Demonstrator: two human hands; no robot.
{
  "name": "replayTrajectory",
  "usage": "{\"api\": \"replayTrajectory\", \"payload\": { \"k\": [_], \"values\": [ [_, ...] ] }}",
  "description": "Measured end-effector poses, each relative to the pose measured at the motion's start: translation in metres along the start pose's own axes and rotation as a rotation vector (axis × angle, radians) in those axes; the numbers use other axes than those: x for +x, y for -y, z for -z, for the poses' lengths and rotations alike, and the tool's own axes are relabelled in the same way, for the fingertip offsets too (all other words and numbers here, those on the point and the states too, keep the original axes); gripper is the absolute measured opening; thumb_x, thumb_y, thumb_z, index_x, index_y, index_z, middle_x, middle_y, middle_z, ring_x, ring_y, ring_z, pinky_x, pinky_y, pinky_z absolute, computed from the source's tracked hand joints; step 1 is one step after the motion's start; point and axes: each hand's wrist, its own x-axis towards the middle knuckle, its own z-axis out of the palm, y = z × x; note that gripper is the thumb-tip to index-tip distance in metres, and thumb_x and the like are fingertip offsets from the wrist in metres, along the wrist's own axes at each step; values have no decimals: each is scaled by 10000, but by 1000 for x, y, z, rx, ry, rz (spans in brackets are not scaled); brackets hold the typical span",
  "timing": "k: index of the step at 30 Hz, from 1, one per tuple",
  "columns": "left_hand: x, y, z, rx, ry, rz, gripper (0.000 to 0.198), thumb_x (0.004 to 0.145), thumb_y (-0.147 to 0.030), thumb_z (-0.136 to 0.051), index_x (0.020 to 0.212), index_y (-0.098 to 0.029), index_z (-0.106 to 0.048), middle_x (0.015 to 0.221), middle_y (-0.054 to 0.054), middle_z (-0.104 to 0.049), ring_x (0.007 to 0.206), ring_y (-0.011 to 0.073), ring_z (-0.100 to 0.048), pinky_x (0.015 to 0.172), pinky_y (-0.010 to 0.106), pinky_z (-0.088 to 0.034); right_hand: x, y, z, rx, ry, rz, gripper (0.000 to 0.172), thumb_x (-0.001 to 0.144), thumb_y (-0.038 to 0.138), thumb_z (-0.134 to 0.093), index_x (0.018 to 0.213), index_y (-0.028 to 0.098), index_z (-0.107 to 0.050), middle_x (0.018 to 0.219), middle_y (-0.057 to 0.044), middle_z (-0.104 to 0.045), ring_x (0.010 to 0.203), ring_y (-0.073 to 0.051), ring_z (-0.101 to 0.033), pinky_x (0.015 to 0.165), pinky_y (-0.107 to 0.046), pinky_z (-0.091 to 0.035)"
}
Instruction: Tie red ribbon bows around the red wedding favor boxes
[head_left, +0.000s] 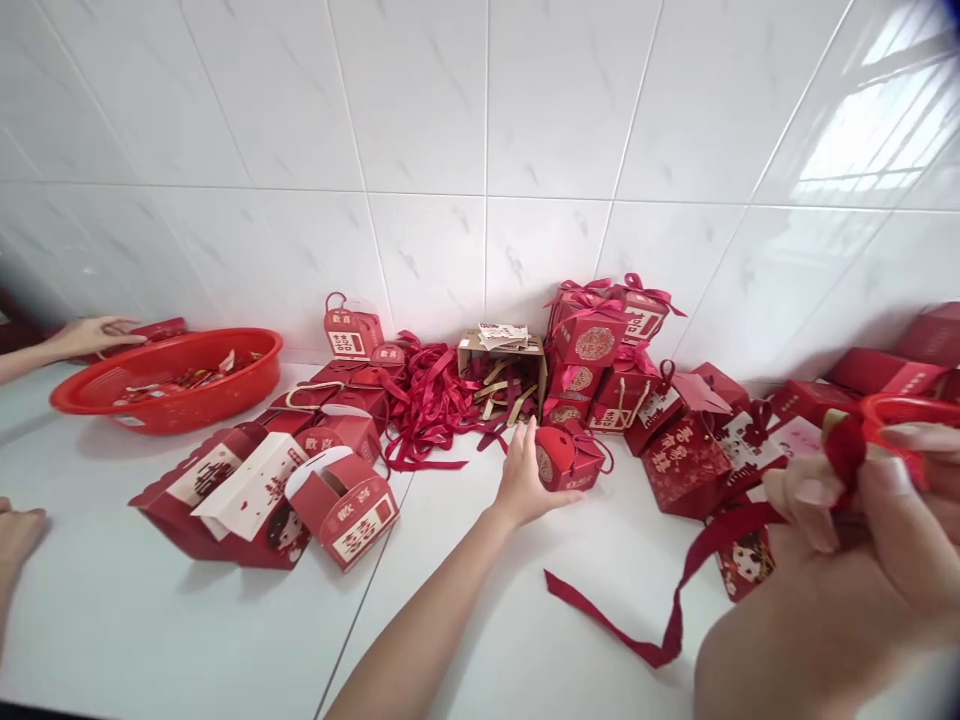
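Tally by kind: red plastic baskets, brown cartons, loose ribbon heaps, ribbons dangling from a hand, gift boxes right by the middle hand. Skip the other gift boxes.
Red plastic baskets: 2 (one cut off at the right edge)
Brown carton: 1
Ribbon heap: 1
Dangling ribbon: 1
Gift box: 1
Total: 6

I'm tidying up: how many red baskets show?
2: a wide basket on the left, and another basket at the right edge, partly hidden. Others may be hidden.
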Motion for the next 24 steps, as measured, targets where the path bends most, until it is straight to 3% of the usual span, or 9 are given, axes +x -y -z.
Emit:
{"api": "replayTrajectory", "payload": {
  "k": [3,5,7,10,13,15,18,21,24],
  "values": [
    [4,2,-6,-11,12,-34,1032,680,-401,-781,1475,-195,-158,1517,215,-234,1436,370,-227,1148,574,-243,1,1,3,-14,-21,27,79,808,280,-667,791,356,-657,721,-29,-480,455,-140,-402,394,-341,-158],
    [-3,0,2,-5,30,-49,945,698,-333,-763,1451,-199,-207,1455,193,-317,1395,346,-303,1139,553,-274,5,-3,13,-60,142,-30,56,845,289,-650,844,343,-636,621,-15,-484,456,-157,-438,376,-324,-199],
    [-16,-4,21,9,82,-61,883,671,-315,-778,1404,-199,-300,1401,173,-369,1354,338,-355,1126,528,-313,13,-9,22,-140,391,-66,43,876,305,-628,907,334,-618,603,-11,-542,485,-166,-499,375,-302,-282],
    [-46,-12,61,38,199,-68,741,645,-270,-782,1304,-223,-446,1323,136,-425,1274,320,-446,1090,496,-379,26,-18,25,-255,940,-121,89,939,329,-539,1014,299,-575,667,-10,-614,560,-165,-567,462,-283,-427],
    [-79,-22,98,85,299,-36,694,680,-218,-729,1307,-238,-435,1365,132,-397,1321,320,-406,1087,499,-385,31,-29,6,-373,1409,-141,148,989,313,-408,1087,250,-500,636,13,-604,565,-147,-539,539,-270,-447],
    [-96,-30,113,144,363,10,748,702,-251,-728,1359,-238,-371,1472,152,-282,1407,347,-284,1106,528,-353,26,-40,-12,-461,1602,-138,149,990,272,-372,1071,225,-488,616,25,-596,558,-132,-518,557,-252,-427],
    [-107,-39,116,176,333,50,716,750,-390,-725,1355,-244,-370,1535,160,-179,1454,368,-175,1117,556,-326,14,-60,-36,-519,1725,-174,137,970,225,-372,1028,212,-494,594,39,-575,550,-119,-510,562,-230,-411],
    [-105,-46,103,251,177,27,430,784,-427,-692,1121,-222,-522,1498,158,-272,1433,383,-213,1100,586,-326,7,-77,-48,-548,1699,-249,122,958,234,-376,1018,213,-480,582,47,-558,521,-117,-497,538,-224,-401],
    [-100,-49,90,389,124,-25,272,757,-384,-719,879,-205,-555,1448,147,-369,1408,405,-239,1084,617,-318,9,-85,-48,-554,1671,-289,117,956,257,-380,1020,215,-468,578,49,-562,519,-122,-494,549,-234,-409]
  ]
}}
